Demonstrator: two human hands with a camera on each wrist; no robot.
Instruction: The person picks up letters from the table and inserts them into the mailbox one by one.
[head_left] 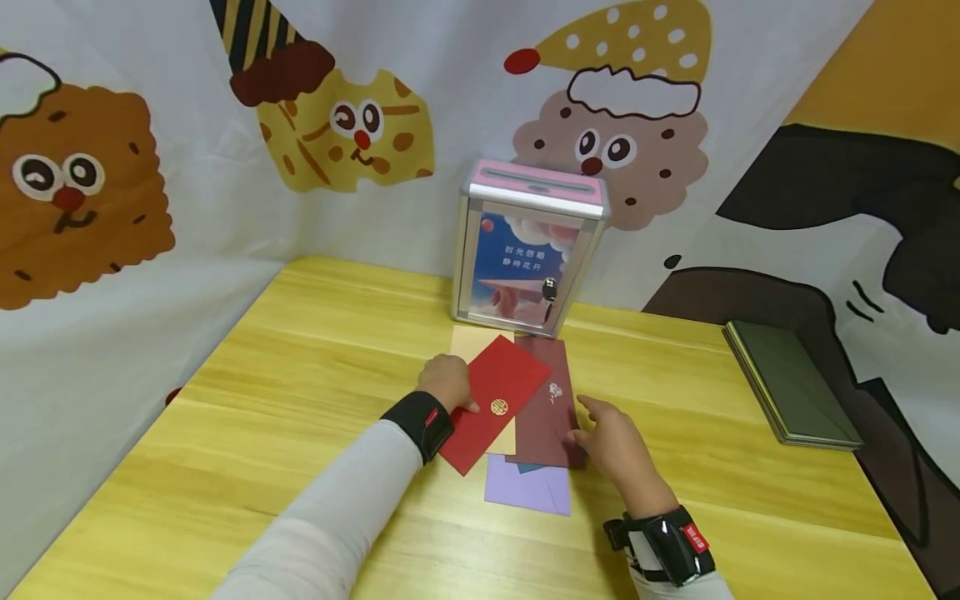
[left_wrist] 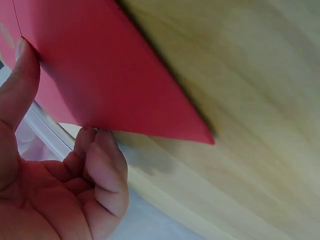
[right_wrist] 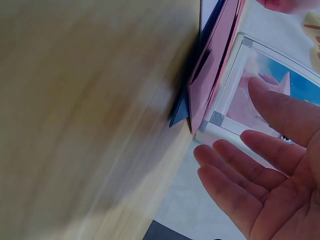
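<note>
A red envelope (head_left: 506,375) with a round gold emblem lies slantwise over the pile. My left hand (head_left: 447,383) pinches its left edge; in the left wrist view the thumb lies on top of the red paper (left_wrist: 115,75) and the curled fingertips meet its edge. Partly beneath it are a maroon envelope (head_left: 551,429) with a small pale flower print and a cream envelope (head_left: 467,340). A purple envelope (head_left: 525,493) and a sliver of a blue envelope (head_left: 530,468) show at the near end. Beside the maroon envelope's right edge is my right hand (head_left: 617,442), fingers loosely extended, gripping nothing.
Behind the envelopes stands a silver-framed box (head_left: 517,271) with a pink slotted top and a lock on its front. A stack of dark green books or folders (head_left: 795,383) lies at the right of the wooden table (head_left: 315,367). A cartoon-print cloth (head_left: 360,225) hangs behind.
</note>
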